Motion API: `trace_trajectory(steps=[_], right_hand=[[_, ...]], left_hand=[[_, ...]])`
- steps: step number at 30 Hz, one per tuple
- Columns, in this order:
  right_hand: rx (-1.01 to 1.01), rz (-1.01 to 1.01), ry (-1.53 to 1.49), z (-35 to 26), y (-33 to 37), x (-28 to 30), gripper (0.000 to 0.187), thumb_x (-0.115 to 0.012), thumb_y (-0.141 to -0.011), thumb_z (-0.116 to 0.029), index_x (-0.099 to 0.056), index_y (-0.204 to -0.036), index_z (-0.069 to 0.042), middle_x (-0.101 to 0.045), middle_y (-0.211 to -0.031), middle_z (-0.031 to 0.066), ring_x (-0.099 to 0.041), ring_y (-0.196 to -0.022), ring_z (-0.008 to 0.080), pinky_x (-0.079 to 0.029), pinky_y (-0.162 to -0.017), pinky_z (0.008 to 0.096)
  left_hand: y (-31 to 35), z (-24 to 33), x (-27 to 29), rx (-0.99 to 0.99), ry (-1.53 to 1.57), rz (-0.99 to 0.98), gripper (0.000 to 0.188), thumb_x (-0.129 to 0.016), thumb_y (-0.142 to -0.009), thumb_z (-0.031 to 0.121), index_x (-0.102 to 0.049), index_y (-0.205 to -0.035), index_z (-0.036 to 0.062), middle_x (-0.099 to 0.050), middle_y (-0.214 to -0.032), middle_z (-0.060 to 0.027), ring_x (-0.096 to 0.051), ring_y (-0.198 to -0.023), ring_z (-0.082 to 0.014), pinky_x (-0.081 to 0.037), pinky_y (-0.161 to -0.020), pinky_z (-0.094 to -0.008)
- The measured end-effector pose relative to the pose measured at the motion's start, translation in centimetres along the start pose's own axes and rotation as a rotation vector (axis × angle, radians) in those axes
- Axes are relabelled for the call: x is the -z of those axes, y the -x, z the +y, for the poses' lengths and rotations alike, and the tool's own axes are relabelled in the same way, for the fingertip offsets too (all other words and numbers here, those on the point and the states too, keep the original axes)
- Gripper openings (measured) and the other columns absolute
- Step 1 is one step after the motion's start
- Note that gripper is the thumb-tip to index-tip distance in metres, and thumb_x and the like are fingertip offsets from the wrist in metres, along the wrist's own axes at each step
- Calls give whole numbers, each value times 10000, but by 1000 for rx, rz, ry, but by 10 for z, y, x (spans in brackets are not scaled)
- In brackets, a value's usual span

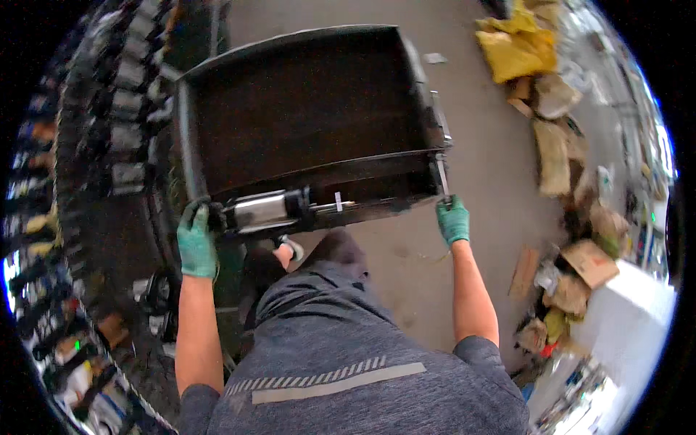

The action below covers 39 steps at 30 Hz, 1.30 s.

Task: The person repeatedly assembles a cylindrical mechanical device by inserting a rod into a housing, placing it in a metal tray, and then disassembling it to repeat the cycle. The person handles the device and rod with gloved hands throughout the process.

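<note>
In front of me is a large dark metal box cart point(304, 101) with raised walls and a narrow compartment along its near side. A silver cylindrical motor point(261, 210) with black ends lies in that compartment, its thin shaft pointing right. My left hand point(196, 243), in a green glove, is closed around the cart's near left corner, beside the motor's black end. At the near right corner my right hand point(454, 221), also gloved in green, grips the end of a metal bar on the cart's side. My fingertips are partly hidden at both corners.
Rows of dark and silver machine parts point(127, 138) line the left side. Along the right lie yellow sacks point(518, 51), brown sacks point(551, 156) and a flattened cardboard box point(589, 262). A white surface point(638, 312) stands at the lower right. Grey floor point(493, 167) shows between.
</note>
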State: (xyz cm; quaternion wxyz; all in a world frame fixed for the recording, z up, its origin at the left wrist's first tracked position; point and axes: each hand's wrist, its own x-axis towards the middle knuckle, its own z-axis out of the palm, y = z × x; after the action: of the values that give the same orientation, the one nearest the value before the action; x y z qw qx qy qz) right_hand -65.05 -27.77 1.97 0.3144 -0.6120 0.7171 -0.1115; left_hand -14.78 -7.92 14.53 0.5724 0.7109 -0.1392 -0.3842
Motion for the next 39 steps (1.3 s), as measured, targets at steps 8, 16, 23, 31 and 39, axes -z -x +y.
trace_trajectory(steps=[8,16,23,31,39], right_hand=[[225,186,71,-3,8,-12,291,-703,-939,-210,-583,-1123,-18,-637,-910,129,-585,-797,217,-515,-784,379],[675,-295,-209,-211,83,-52,399,-739,-895,-119,-579,-1255,-60,-612,-1262,172,-665,-1084,354,-556,-885,411],[808,-490,487,-314,108,-97,248,-670,-902,-190,-624,-1130,-106,-637,-1217,175,-704,-853,417,-567,-723,516],[515,-666,170,-345,65,-45,120,-602,-885,-21,-603,-1003,-46,-653,-825,83,-620,-804,176,-525,-771,338],[613,-324,367,-360,-2,-16,228,-620,-885,-155,-596,-1076,-34,-695,-918,224,-684,-863,374,-527,-788,439]], left_hand=[[-19,-3,145,-145,-176,581,211,-551,-1026,79,-675,-1196,101,-691,-1036,-12,-661,-920,-148,-543,-759,-297],[-102,-29,187,-228,-1143,285,312,-588,-941,138,-666,-1240,97,-672,-1237,-202,-648,-1110,-409,-524,-928,-462],[-147,-43,198,-207,-1859,-380,337,-586,-957,253,-670,-1272,166,-625,-1358,-102,-552,-1302,-319,-295,-1157,-651],[-105,8,244,-88,-1347,-590,350,-602,-994,307,-657,-1272,102,-685,-1114,-175,-656,-1057,-366,-526,-907,-447],[-94,11,173,-796,-1518,-240,194,-646,-918,237,-680,-1071,122,-686,-906,-97,-672,-885,-307,-486,-819,-465]])
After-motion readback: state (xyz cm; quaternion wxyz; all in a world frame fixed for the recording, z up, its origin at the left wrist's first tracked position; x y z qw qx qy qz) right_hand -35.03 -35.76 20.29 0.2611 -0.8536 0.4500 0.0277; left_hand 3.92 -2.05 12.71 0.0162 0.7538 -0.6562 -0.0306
